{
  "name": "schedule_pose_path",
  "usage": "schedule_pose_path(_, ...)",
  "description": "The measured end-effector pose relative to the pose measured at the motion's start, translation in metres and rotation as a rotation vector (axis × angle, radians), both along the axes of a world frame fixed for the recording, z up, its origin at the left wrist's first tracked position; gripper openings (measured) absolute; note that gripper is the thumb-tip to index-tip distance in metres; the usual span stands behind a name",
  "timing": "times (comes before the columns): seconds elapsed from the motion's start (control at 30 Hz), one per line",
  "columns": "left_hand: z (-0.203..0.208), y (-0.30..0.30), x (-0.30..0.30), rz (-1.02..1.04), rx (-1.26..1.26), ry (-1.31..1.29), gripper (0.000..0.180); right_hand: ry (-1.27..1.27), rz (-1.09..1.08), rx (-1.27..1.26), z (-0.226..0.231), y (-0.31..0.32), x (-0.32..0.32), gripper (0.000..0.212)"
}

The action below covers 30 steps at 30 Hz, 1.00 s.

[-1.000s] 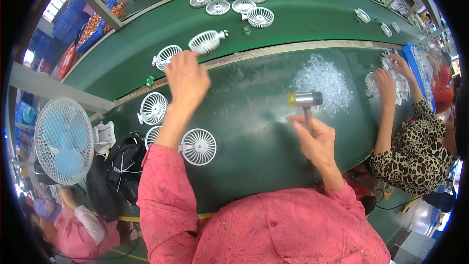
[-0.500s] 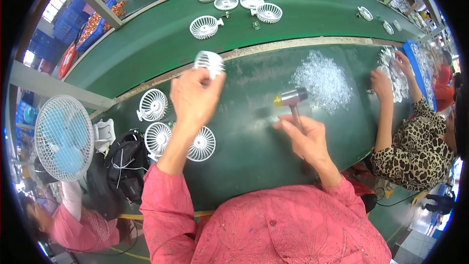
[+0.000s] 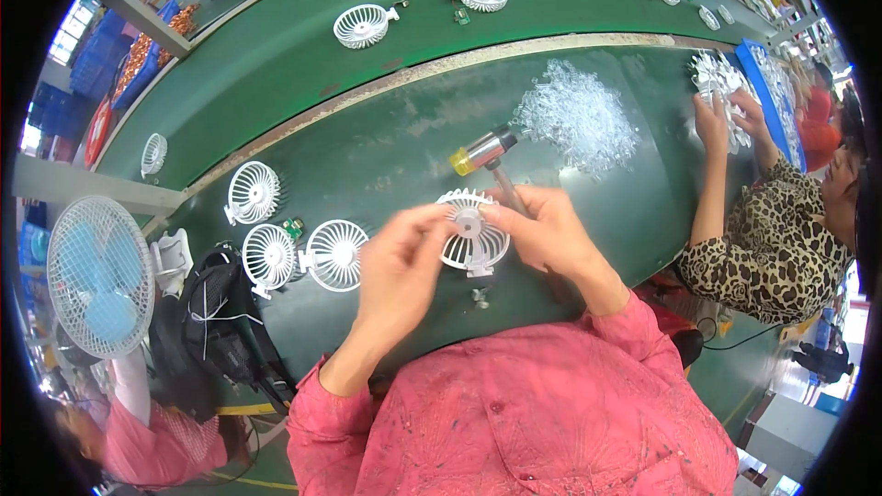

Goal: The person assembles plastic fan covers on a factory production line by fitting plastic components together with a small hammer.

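Pinching round white plastic fan cage [image 3: 474, 241] + yellow-tipped metal-headed hammer [image 3: 483, 152] in right fingers [image 3: 505, 220]; can't tell with blurry left fingers [image 3: 424, 225].

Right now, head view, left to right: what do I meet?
Blue-bladed desk fan → black bag → left hand → white fan cage at the hands → pile of clear pieces → pile of white parts → blue tray.

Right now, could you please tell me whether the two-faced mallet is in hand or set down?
In hand: the two-faced mallet projects from the right hand, which is closed around its handle.
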<state>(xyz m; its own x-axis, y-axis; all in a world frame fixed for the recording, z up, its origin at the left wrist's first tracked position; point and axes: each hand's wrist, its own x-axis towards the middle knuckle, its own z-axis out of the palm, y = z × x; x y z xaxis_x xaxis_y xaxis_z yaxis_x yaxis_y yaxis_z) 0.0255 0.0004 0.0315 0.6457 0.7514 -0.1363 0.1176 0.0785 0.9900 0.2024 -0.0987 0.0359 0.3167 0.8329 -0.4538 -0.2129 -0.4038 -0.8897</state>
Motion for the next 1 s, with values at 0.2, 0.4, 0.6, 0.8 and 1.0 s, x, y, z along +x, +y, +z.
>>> schedule_pose_path(0.2, -0.018, -0.015, -0.018, 0.028, -0.425, -0.07, 0.043, 0.301, -0.075, 0.024, -0.008, 0.005, 0.009, 0.03)
schedule_pose_path(0.4, -0.024, -0.016, -0.018, -0.024, -0.71, -0.175, 0.029, 0.014, -0.092, 0.054, -0.008, 0.009, -0.008, 0.033)
schedule_pose_path(0.6, -0.021, -0.017, -0.011, 0.143, -0.667, -0.344, 0.026, -0.051, 0.04, -0.051, -0.014, -0.011, -0.032, 0.024)
schedule_pose_path(0.8, -0.03, -0.026, -0.008, 0.178, -0.482, -0.203, 0.034, 0.058, 0.147, -0.094, 0.006, -0.011, -0.027, 0.019)
schedule_pose_path(1.0, -0.022, -0.023, -0.008, 0.098, -0.679, -0.337, 0.027, -0.161, 0.231, 0.029, -0.004, -0.023, -0.029, 0.015)
